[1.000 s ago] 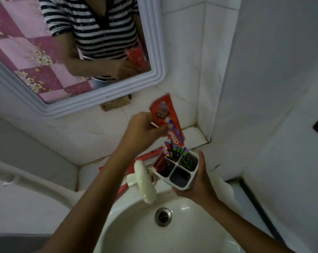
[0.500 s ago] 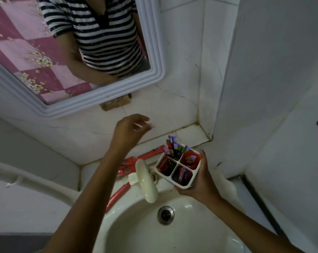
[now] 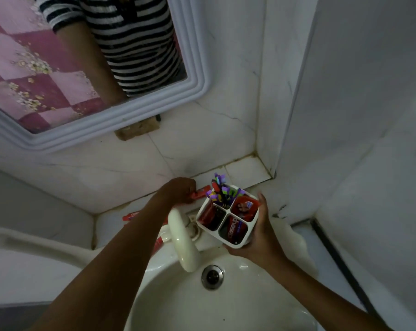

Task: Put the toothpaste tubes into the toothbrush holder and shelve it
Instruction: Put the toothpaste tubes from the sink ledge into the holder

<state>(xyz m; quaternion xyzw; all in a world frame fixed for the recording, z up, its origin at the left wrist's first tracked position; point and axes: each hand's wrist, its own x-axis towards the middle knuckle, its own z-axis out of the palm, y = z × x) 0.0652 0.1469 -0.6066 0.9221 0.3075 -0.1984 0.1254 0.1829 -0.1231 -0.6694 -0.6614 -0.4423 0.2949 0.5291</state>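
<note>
**Left hand down on a tube, holder held over the sink**

So the right hand [image 3: 259, 237] has the holder [image 3: 227, 217] gripped from the right side and underneath, thumb up along the far right corner, fingers [image 3: 230, 249] curled under the base. It's held up over the back edge of the sink [image 3: 226, 302], just right of the tap [image 3: 183, 240], tipped a bit so the openings face the camera.

The holder's white, four compartments. The far one is stuffed with toothbrushes [image 3: 220, 189], purple and green ends sticking up and away. The other three each have a red tube standing on end: left one [image 3: 208, 215], right one [image 3: 244, 206], and the near one [image 3: 234, 229] with the lettering running up its length. So their long axes go down into the holder, roughly upright.

The left hand [image 3: 181, 189] is reached out to the ledge [image 3: 245, 170] behind the sink, knuckles up, fingers bent down onto a red tube [image 3: 202, 191] lying there. That tube lies flat, long axis running left to right along the wall, its right end poking out past the fingers toward the holder. Looks like a pinch, but the fingertips are hidden under the hand, so can't tell if it's really clamped yet.

More red tubes on the ledge: one [image 3: 131, 215] poking out left of the forearm, another bit [image 3: 159, 243] showing under the arm by the tap
</note>
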